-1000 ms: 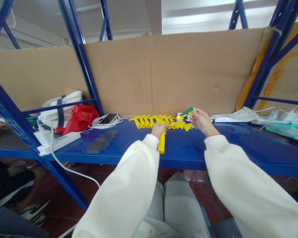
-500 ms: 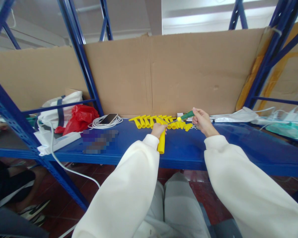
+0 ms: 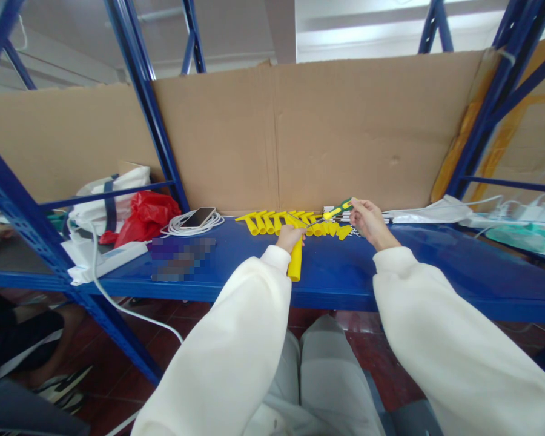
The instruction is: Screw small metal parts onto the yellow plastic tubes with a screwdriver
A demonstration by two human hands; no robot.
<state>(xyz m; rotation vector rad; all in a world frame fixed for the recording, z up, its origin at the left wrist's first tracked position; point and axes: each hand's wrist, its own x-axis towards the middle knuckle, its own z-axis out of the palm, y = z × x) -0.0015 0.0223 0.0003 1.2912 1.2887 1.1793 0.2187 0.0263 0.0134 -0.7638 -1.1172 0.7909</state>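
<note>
My left hand (image 3: 291, 236) is closed around a yellow plastic tube-shaped handle (image 3: 295, 264), whose round open end points toward me. In my right hand (image 3: 369, 221) is a screwdriver (image 3: 338, 209) with a green and yellow grip, held at its butt end by the fingertips. Its thin metal shaft slants down to the left and reaches the part by my left fingers; the tip itself is hidden there. Behind my hands lies a row of several similar yellow handles (image 3: 260, 225). Small yellow pieces (image 3: 344, 232) lie to the right of that row, beneath the screwdriver.
On the blue shelf (image 3: 336, 272), a phone (image 3: 200, 217) rests on a coiled white cable (image 3: 181, 227). A red bag (image 3: 145, 215) and a white power strip (image 3: 118, 257) are at the left. Cardboard (image 3: 345, 133) stands behind. Another person's leg (image 3: 27, 339) shows lower left.
The screwdriver's grip has turned about its axis, showing more yellow, and my right fingers have shifted slightly on it. My left hand and the yellow handle stay in place.
</note>
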